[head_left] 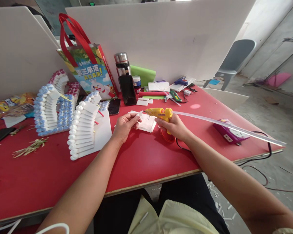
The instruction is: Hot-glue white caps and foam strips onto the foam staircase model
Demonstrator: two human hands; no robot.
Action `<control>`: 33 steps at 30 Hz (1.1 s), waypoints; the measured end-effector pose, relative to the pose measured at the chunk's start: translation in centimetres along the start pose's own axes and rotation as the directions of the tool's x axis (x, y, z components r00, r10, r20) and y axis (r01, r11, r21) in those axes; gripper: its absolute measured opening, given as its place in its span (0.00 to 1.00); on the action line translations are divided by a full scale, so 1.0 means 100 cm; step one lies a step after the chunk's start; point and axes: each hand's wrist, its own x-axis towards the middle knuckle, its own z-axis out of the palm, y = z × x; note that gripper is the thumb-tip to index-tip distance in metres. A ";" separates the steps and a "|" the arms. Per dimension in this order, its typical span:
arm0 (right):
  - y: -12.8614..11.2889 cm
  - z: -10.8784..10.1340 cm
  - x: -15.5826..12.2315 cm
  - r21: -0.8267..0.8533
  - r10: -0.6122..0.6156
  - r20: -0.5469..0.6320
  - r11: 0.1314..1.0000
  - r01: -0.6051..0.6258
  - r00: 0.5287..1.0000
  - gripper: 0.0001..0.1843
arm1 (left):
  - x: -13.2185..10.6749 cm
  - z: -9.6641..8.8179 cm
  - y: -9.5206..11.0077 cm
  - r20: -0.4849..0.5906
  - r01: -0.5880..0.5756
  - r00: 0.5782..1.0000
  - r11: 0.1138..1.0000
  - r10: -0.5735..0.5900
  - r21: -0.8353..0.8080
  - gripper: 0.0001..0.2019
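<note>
My right hand [174, 126] is closed round the handle of a yellow glue gun [160, 112], whose nozzle points left. A long clear glue stick [224, 125] juts out of the gun's back, far to the right. My left hand [125, 125] pinches a small white piece [139, 114] just in front of the nozzle. Under both hands lies a small stack of white foam pieces [146, 123] on the red table [141, 156].
A white curved model [84, 130] made of stacked rolls stands at left, with a blue-tipped one [48, 109] behind it. A gift bag [90, 70], flask [121, 63], phone [127, 89] and purple power strip [230, 131] sit around. White partitions [161, 35] wall the back.
</note>
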 end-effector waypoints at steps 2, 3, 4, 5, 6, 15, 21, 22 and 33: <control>0.000 -0.001 0.000 0.062 0.008 0.020 0.998 -0.009 1.000 0.25 | 0.000 0.000 0.001 0.006 0.006 1.000 1.000 -0.006 -0.015 0.15; 0.000 -0.002 0.000 0.081 0.009 0.031 0.997 -0.011 0.999 0.25 | 0.000 0.000 0.001 0.010 0.009 1.000 1.000 -0.009 -0.022 0.15; -0.001 -0.003 0.000 0.093 0.007 0.038 0.996 -0.010 0.999 0.25 | 0.000 0.000 0.002 0.013 0.011 1.000 1.000 -0.011 -0.029 0.15; -0.002 -0.003 -0.001 0.099 0.004 0.046 0.995 -0.009 0.999 0.25 | 0.000 0.000 0.002 0.015 0.013 1.000 0.999 -0.013 -0.033 0.14; -0.003 -0.003 -0.001 0.102 0.001 0.051 0.995 -0.006 0.999 0.25 | 0.000 0.000 0.003 0.016 0.015 1.000 0.999 -0.014 -0.035 0.14; -0.003 -0.003 0.000 0.089 0.061 0.027 0.994 -0.063 0.998 0.25 | -0.001 -0.001 0.002 0.034 0.015 0.999 0.999 -0.014 -0.031 0.14; -0.004 -0.004 0.001 0.095 0.081 0.046 0.992 -0.085 0.996 0.25 | 0.001 -0.002 0.000 0.051 -0.006 0.999 1.000 0.007 -0.028 0.13; -0.004 -0.004 0.001 0.095 0.084 0.052 0.991 -0.089 0.995 0.25 | 0.001 -0.002 0.000 0.055 -0.010 0.998 1.000 0.012 -0.028 0.13; -0.005 -0.003 0.000 0.092 0.116 0.094 0.988 -0.125 0.989 0.26 | 0.000 -0.002 0.000 0.067 0.000 0.998 1.000 0.002 -0.030 0.12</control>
